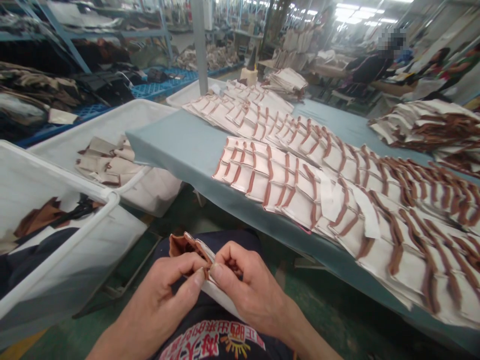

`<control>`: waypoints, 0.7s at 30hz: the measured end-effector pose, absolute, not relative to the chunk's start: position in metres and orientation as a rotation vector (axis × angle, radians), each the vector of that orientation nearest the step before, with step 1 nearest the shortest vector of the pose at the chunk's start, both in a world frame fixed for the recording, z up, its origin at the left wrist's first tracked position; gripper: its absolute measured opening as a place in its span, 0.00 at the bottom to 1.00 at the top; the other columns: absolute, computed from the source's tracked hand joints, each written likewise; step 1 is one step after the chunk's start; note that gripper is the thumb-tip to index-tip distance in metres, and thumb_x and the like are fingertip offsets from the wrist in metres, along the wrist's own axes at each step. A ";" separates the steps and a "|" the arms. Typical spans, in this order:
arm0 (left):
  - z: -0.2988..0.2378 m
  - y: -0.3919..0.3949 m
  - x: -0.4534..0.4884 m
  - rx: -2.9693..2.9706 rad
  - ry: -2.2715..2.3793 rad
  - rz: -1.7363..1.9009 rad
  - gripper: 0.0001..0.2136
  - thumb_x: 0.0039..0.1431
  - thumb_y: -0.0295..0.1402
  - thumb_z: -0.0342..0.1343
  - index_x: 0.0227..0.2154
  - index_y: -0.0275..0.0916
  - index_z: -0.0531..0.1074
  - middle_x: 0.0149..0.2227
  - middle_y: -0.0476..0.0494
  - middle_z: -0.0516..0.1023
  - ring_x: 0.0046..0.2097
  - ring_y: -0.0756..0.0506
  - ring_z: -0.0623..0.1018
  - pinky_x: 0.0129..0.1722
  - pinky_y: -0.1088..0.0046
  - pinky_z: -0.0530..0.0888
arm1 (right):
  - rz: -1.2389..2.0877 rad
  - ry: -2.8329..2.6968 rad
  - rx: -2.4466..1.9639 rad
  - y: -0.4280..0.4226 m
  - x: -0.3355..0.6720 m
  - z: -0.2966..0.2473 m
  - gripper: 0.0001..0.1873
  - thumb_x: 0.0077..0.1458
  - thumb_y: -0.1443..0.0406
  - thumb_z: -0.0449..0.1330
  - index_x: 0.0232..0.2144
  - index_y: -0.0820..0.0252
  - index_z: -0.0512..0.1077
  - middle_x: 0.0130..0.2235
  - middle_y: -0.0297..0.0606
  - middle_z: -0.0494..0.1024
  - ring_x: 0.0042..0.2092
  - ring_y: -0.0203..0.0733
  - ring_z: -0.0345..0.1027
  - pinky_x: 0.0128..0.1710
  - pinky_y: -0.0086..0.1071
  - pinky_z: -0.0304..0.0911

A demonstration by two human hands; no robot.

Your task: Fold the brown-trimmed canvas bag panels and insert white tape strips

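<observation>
Above my lap, both hands pinch one brown and off-white leather piece (182,245) by its edge. My left hand (174,285) has thumb and forefinger closed on the brown edge. Right beside it, my right hand (249,280) grips the same edge, its thumb nearly touching the left thumb. The piece's pale side hangs below the fingers, and part of it is hidden behind my hands. Similar pieces (277,172), pale with brown strips, lie overlapped in long rows on the blue-green covered table (165,145) ahead and to the right.
At left stand a white bin (112,200) with dark and brown scraps and another white bin (138,107) holding beige pieces. A grey post (198,45) rises behind the table. More stacked pieces (431,125) lie at far right. A seated person (375,65) is in the background.
</observation>
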State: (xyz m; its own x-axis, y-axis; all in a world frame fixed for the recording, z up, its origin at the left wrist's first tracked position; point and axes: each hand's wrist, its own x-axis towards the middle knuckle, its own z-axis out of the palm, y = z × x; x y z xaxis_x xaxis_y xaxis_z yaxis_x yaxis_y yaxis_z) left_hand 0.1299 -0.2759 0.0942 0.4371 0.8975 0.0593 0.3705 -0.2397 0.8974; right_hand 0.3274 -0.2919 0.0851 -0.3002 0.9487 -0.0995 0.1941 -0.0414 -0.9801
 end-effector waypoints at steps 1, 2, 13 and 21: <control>0.095 -0.277 0.133 1.843 1.100 0.802 0.14 0.70 0.33 0.53 0.27 0.44 0.78 0.25 0.55 0.80 0.26 0.49 0.77 0.29 0.77 0.72 | 1.366 -1.571 -1.235 -0.293 0.328 0.086 0.14 0.70 0.57 0.56 0.32 0.56 0.68 0.27 0.27 0.69 0.28 0.33 0.61 0.29 0.29 0.54; 0.096 -0.278 0.135 1.876 1.119 0.850 0.13 0.69 0.32 0.54 0.27 0.45 0.77 0.24 0.55 0.80 0.25 0.49 0.77 0.29 0.77 0.73 | 1.315 -1.594 -1.237 -0.295 0.328 0.088 0.14 0.70 0.57 0.56 0.32 0.56 0.69 0.27 0.28 0.70 0.29 0.34 0.63 0.30 0.29 0.55; 0.086 -0.293 0.133 2.064 1.098 1.060 0.08 0.71 0.30 0.55 0.36 0.47 0.78 0.32 0.52 0.84 0.32 0.47 0.83 0.37 0.74 0.77 | 0.373 -1.883 -1.196 -0.306 0.316 0.096 0.09 0.63 0.73 0.59 0.32 0.55 0.71 0.31 0.35 0.80 0.34 0.41 0.76 0.36 0.32 0.68; 0.077 -0.296 0.127 1.781 1.000 1.090 0.12 0.75 0.30 0.51 0.33 0.45 0.74 0.29 0.56 0.77 0.30 0.51 0.78 0.33 0.79 0.72 | 0.949 -1.777 -1.111 -0.304 0.315 0.108 0.06 0.62 0.72 0.62 0.33 0.59 0.76 0.31 0.31 0.79 0.29 0.32 0.71 0.30 0.25 0.64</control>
State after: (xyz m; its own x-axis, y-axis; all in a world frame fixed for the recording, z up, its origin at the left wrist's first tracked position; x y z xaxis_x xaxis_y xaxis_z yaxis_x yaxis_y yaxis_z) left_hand 0.1273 -0.2957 0.0773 0.3152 0.9035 0.2903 0.2111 -0.3650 0.9068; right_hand 0.3153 -0.3042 0.1082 -0.2780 0.9292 0.2435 0.3140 0.3275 -0.8912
